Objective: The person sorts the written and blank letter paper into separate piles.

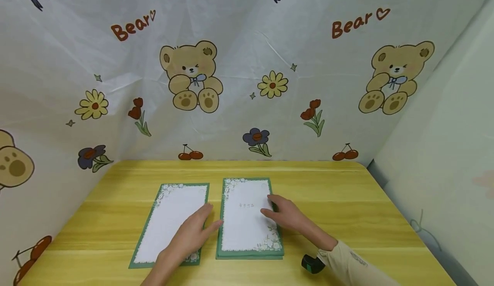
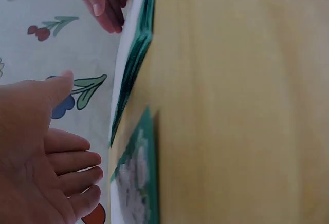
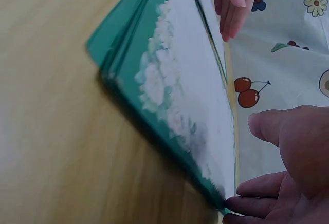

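A stack of green-bordered sheets (image 1: 247, 230) lies on the table; its white top sheet bears a floral border and small faint writing in the middle. To its left lies another green-bordered sheet (image 1: 173, 211), white inside with flowers at the corners. My left hand (image 1: 193, 233), fingers extended and thumb apart, hovers above the right edge of the left sheet and holds nothing. At the stack's right edge is my right hand (image 1: 287, 213), its fingers extended. In the right wrist view, its fingertips (image 3: 239, 203) appear to touch that edge; the thumb stands apart.
The yellow wood-grain table (image 1: 332, 191) reaches back to a fabric backdrop (image 1: 239, 33) printed with bears and flowers. A black device (image 1: 312, 263) sits at my right wrist, beside the beige sleeve (image 1: 351, 262). A thin cable (image 1: 418, 226) hangs past the table's right edge.
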A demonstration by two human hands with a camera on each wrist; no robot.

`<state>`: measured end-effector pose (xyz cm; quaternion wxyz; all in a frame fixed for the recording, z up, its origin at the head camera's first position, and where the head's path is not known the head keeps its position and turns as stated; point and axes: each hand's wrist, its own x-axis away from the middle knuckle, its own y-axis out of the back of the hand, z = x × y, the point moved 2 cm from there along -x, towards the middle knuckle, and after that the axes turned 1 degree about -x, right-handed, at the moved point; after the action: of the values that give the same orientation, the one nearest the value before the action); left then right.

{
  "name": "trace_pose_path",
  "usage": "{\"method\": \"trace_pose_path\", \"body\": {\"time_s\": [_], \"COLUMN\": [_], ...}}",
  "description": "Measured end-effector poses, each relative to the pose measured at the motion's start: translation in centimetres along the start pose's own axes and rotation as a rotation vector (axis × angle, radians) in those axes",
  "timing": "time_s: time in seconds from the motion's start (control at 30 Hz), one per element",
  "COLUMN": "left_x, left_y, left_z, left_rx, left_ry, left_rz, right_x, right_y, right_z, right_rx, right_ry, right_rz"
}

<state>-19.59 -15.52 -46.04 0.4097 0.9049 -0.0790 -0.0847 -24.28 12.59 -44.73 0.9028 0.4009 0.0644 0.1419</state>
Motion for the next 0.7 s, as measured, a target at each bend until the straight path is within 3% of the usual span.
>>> {"method": "trace_pose_path", "body": {"time_s": [0.23, 0.7], "left_x": [0.3, -0.4], "left_y": [-0.5, -1.4], "left_z": [0.0, 0.2], "left_rx": [-0.095, -0.118], "left_ry": [-0.06, -0.045], "left_rz": [0.019, 0.065], "right_x": [0.2, 0.9], "right_y": [-0.3, 0.4], "right_z": [-1.5, -2.4], "right_rx": [0.058, 0.147], "right_ry": [0.005, 0.024], "right_rz": [0.011, -0.022]}}
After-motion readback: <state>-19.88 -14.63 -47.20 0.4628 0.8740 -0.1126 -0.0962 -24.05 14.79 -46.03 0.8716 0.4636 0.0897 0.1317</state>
